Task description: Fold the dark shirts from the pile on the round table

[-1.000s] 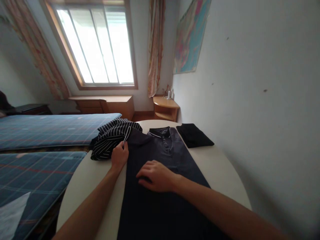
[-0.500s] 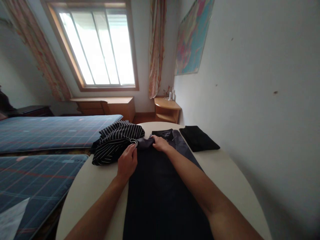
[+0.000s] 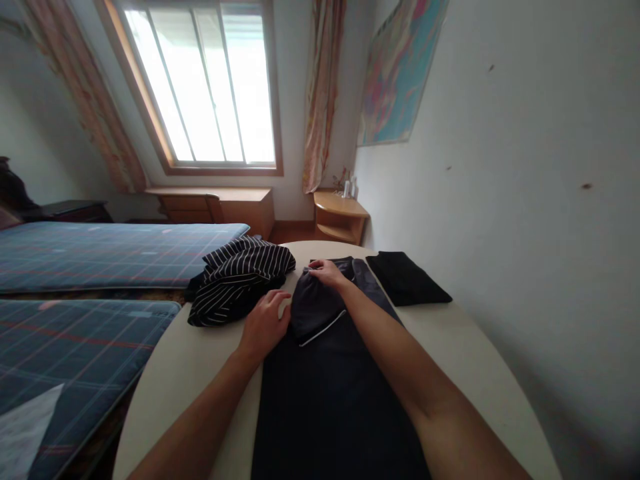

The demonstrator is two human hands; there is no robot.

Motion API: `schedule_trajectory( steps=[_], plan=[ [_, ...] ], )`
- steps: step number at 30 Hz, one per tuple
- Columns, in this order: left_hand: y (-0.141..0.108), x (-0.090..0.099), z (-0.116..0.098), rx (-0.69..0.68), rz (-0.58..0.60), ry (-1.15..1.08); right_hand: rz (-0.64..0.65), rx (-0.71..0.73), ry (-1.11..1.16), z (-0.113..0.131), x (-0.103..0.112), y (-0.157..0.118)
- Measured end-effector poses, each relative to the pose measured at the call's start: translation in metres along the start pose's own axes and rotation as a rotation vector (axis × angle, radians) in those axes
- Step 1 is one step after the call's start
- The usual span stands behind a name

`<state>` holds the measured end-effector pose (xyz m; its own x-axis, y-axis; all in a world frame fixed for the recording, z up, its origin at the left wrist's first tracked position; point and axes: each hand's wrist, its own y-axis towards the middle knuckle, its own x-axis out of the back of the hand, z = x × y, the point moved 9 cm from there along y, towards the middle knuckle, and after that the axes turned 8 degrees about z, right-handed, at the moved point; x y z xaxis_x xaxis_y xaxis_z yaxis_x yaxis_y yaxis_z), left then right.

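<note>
A dark navy shirt (image 3: 335,407) lies lengthwise on the round table, its neck end away from me. One short sleeve (image 3: 317,307) with white edging is folded inward over the body. At the top of that fold, my right hand (image 3: 327,272) pinches the fabric. My left hand (image 3: 265,323) is just left of the sleeve, fingers stretched and slightly apart, with nothing visible in it. Beyond my left hand sits a crumpled black garment with white stripes (image 3: 245,273). A folded black garment (image 3: 407,277) rests to the right of the shirt.
The cream round table (image 3: 190,393) carries all the clothes. On the left are mattresses with a blue plaid pattern (image 3: 100,257). A white wall (image 3: 540,267) runs along the right. Farther off stand a wooden desk (image 3: 245,197) and a corner shelf (image 3: 340,203) below the window.
The sleeve has come over from the left edge onto the shirt body, its white edge now facing me. My left hand has let go of it, and my right hand has stayed at the fold.
</note>
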<state>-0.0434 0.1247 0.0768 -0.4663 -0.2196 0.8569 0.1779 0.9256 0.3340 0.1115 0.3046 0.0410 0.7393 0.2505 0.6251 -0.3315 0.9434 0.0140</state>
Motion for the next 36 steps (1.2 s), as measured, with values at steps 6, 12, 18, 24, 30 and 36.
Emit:
schedule_trajectory(
  steps=[6,12,18,24,30,36],
  plan=[
    [0.0,-0.021,0.026,0.21,0.191,0.006,0.025,0.078,0.226,0.007,-0.011,0.008],
    [-0.002,-0.022,0.025,0.245,0.231,0.061,-0.02,0.118,0.327,0.017,-0.019,0.018],
    [-0.007,-0.018,0.047,0.399,0.267,0.131,0.07,0.2,0.24,0.03,-0.04,0.017],
    [-0.008,-0.019,0.054,0.423,0.283,0.153,0.071,0.168,-0.138,0.023,-0.043,0.006],
    [-0.007,-0.024,0.049,0.376,0.289,0.192,0.103,0.161,-0.375,0.021,-0.054,-0.006],
    [-0.007,-0.026,0.045,0.34,0.264,0.196,0.156,0.141,-0.659,0.024,-0.071,-0.005]
  ],
)
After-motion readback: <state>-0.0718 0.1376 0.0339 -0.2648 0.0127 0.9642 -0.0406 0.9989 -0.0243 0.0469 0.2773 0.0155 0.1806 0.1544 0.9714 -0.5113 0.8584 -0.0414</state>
